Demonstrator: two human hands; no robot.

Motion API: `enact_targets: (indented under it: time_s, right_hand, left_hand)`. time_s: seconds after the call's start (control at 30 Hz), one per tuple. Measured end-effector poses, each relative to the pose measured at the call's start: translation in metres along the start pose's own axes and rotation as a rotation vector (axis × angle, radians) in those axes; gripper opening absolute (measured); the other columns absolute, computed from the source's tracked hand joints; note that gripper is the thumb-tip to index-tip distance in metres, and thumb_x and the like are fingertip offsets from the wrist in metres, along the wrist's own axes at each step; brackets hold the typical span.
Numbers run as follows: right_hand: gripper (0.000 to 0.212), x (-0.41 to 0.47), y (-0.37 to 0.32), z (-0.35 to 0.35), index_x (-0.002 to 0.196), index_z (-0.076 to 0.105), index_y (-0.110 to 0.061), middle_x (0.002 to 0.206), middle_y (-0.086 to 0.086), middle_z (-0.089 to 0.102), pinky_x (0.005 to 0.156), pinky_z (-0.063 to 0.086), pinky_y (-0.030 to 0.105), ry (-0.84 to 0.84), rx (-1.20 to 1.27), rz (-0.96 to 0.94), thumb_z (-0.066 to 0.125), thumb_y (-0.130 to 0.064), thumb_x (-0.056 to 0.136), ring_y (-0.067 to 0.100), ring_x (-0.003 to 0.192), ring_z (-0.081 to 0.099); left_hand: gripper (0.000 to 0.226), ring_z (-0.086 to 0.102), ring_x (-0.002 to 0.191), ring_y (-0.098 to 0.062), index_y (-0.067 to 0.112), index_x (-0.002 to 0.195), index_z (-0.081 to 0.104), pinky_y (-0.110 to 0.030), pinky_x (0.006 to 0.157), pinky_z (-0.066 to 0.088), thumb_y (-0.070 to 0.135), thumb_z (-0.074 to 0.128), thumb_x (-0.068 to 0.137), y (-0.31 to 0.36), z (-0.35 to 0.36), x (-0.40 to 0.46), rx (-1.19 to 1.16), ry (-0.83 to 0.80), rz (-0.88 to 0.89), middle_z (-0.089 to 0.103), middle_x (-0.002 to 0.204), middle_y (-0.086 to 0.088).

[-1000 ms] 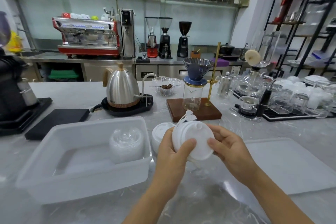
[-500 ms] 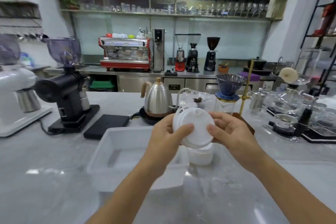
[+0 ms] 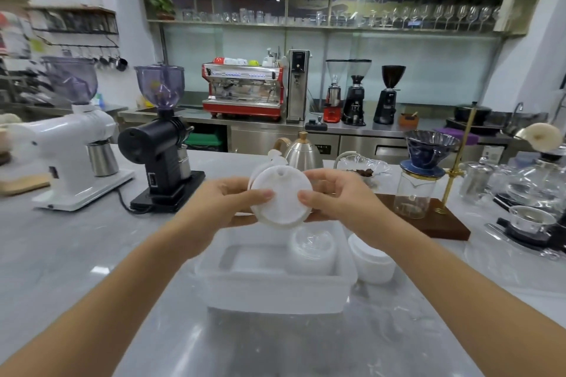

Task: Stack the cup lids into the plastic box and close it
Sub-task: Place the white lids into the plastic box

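Lid stack (image 3: 281, 197): held mid-frame above the plastic box (image 3: 275, 286) on the desk.
Hands: left hand (image 3: 228, 200) and right hand (image 3: 337, 199) grasp its rim.
Handling: judged light, thin, slippery; best pinched at opposite edges.

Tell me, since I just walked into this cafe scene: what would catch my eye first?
Front and centre, the left hand and right hand hold a white cup lid up above an open plastic box on the grey counter. Inside the box sits a stack of clear lids. Behind, a red espresso machine stands out.
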State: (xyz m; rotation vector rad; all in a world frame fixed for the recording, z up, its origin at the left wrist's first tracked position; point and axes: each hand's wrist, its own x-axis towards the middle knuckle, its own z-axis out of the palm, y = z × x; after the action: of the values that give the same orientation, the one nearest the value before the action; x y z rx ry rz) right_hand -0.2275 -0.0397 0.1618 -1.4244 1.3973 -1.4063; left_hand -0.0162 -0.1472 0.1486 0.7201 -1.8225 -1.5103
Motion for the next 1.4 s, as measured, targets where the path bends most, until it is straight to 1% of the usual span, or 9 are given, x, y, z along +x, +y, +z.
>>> enact_targets:
  time_s: [0.13,0.3,0.5,0.6,0.67,0.77,1.07,1.2,1.4]
  right_hand:
    - [0.038,0.01,0.009,0.022,0.118,0.066,-0.013,0.104,0.017,0.074,0.087,0.06,0.046,-0.019,-0.182,-0.002,0.079,-0.011,0.083,0.033,0.097,0.073]
    - [0.041,0.014,0.026,0.039,0.113,0.066,-0.015,0.099,0.011,0.075,0.086,0.059,0.043,-0.043,-0.434,-0.001,0.084,-0.022,0.077,0.028,0.091,0.073]
    - [0.042,0.011,0.044,0.053,0.106,0.066,-0.016,0.1,0.004,0.072,0.087,0.057,0.039,-0.13,-0.628,0.043,0.084,-0.033,0.073,0.02,0.094,0.069]
    - [0.041,0.01,0.051,0.058,0.104,0.067,-0.015,0.101,0.004,0.071,0.085,0.057,0.038,-0.161,-0.679,0.06,0.084,-0.035,0.072,0.02,0.092,0.067]
    - [0.039,0.009,0.053,0.059,0.104,0.068,-0.016,0.1,0.003,0.071,0.084,0.057,0.036,-0.188,-0.694,0.078,0.082,-0.035,0.073,0.019,0.09,0.068]
    - [0.036,0.007,0.058,0.059,0.103,0.07,-0.017,0.098,0.001,0.073,0.084,0.058,0.036,-0.218,-0.706,0.087,0.08,-0.037,0.075,0.016,0.089,0.069]
    - [0.023,0.0,0.06,0.06,0.1,0.075,-0.013,0.098,0.008,0.077,0.091,0.055,0.044,-0.274,-0.672,0.067,0.066,-0.029,0.088,0.022,0.095,0.071]
    - [0.025,-0.002,0.059,0.057,0.105,0.075,-0.015,0.102,0.001,0.077,0.092,0.055,0.04,-0.286,-0.67,0.044,0.062,-0.031,0.091,0.017,0.097,0.07]
    - [0.029,-0.003,0.06,0.056,0.113,0.072,-0.022,0.105,-0.005,0.074,0.091,0.055,0.036,-0.29,-0.662,0.005,0.063,-0.038,0.091,0.013,0.096,0.068]
  left_hand:
    - [0.042,0.077,0.102,-0.019,0.027,0.109,0.079,-0.043,0.098,0.059,0.035,0.092,0.07,-0.009,-0.029,-0.005,0.185,-0.012,-0.023,0.082,0.105,-0.003]
    - [0.055,0.077,0.095,-0.019,0.037,0.115,0.07,-0.045,0.094,0.06,0.041,0.088,0.063,-0.023,-0.041,-0.009,0.458,-0.019,0.022,0.078,0.101,-0.003]
    - [0.033,0.071,0.09,-0.003,0.034,0.095,0.068,-0.035,0.09,0.059,0.028,0.089,0.07,-0.037,-0.045,-0.009,0.799,-0.085,0.048,0.075,0.095,0.011]
    - [0.044,0.068,0.096,-0.006,0.03,0.111,0.067,-0.038,0.091,0.058,0.025,0.086,0.072,-0.043,-0.043,-0.01,0.884,-0.142,0.03,0.071,0.104,0.01]
    - [0.056,0.067,0.099,-0.004,0.038,0.125,0.061,-0.036,0.089,0.059,0.028,0.082,0.074,-0.045,-0.042,-0.011,0.915,-0.194,-0.005,0.066,0.111,0.012]
    - [0.052,0.064,0.1,0.003,0.046,0.123,0.06,-0.031,0.086,0.059,0.033,0.075,0.076,-0.047,-0.042,-0.011,0.944,-0.234,0.002,0.067,0.113,0.018]
    - [0.042,0.063,0.105,0.004,0.037,0.12,0.064,-0.019,0.086,0.052,0.029,0.076,0.08,-0.04,-0.042,-0.008,0.986,-0.312,-0.046,0.067,0.112,0.02]
    - [0.035,0.066,0.106,0.003,0.033,0.113,0.067,-0.028,0.094,0.054,0.032,0.074,0.078,-0.032,-0.039,-0.009,0.928,-0.347,-0.084,0.07,0.112,0.02]
    - [0.045,0.067,0.107,-0.003,0.032,0.115,0.068,-0.034,0.098,0.054,0.041,0.069,0.071,-0.024,-0.034,-0.013,0.916,-0.377,-0.098,0.072,0.113,0.014]
